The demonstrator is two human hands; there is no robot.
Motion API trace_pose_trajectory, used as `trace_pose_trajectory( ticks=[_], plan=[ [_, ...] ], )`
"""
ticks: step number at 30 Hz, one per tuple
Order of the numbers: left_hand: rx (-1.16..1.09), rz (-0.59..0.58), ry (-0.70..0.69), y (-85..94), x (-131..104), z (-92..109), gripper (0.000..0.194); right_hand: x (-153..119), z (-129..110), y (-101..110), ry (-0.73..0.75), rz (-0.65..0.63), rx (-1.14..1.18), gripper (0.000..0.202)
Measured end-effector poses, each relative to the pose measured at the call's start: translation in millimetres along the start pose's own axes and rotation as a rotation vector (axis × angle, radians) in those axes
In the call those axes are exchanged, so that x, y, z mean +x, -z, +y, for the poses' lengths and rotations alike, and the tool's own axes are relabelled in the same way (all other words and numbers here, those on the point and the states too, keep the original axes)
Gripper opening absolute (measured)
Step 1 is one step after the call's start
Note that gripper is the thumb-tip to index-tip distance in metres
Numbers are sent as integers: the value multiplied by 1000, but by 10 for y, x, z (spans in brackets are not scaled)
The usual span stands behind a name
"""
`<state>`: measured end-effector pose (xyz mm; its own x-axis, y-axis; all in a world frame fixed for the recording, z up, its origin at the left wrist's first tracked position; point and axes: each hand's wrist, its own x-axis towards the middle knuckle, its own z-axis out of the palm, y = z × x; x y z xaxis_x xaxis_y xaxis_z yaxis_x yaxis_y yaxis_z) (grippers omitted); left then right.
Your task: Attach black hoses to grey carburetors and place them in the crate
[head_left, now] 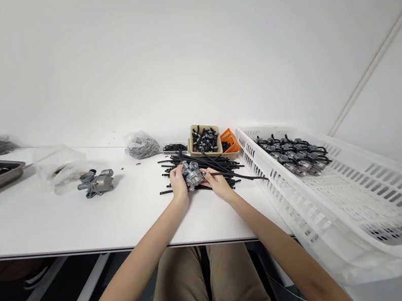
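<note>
A silver metal carburetor [193, 175] is held over the table, with my left hand [178, 182] closed round its left side. At its right side my right hand [217, 180] pinches a thin black rubber hose [246, 176], whose long free end points right. The near end of that hose meets the carburetor, but my fingers hide whether it is fitted on. Beneath and behind both hands lies a loose pile of black hoses [172, 163]. Another carburetor [96, 183] rests on the table to the left.
A white perforated crate [299, 206] on the right holds several carburetors [294, 153]. Behind the hoses stand a beige bin [192, 127] of black parts and an orange basket [230, 137]. Plastic bags [142, 145] and a metal tray [16, 173] are farther left.
</note>
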<state>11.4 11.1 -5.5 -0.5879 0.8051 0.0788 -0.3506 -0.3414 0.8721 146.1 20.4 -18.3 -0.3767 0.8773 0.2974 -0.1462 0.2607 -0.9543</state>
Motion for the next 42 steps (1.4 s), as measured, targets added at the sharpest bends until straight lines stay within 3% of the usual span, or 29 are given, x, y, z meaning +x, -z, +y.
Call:
trace_pose_trajectory(
  ticks=[3, 6, 10, 21, 29, 37, 42],
  plan=[
    [-61, -53, 4, -38, -56, 26, 31, 0, -49, 6, -10, 72, 130, 46],
    [-107, -209, 26, -83, -135, 58, 45, -13, -88, -7, -11, 97, 221, 47],
    [-146, -326, 194, -113, -200, 104, 55, -27, -90, -40, -16, 78, 209, 46],
    [-146, -178, 138, -67, -171, 66, 46, -81, -141, -50, -117, -25, 378, 43],
    [-200, -88, 17, -44, -115, -65, 34, -66, 1, -123, -21, 11, 125, 55],
    [-146, -46, -61, -37, -103, -130, 31, -14, 29, -102, -31, -21, 101, 46],
    [-123, 17, -81, -18, -47, -171, 23, 0, 136, -101, 37, -57, -18, 44]
  ],
)
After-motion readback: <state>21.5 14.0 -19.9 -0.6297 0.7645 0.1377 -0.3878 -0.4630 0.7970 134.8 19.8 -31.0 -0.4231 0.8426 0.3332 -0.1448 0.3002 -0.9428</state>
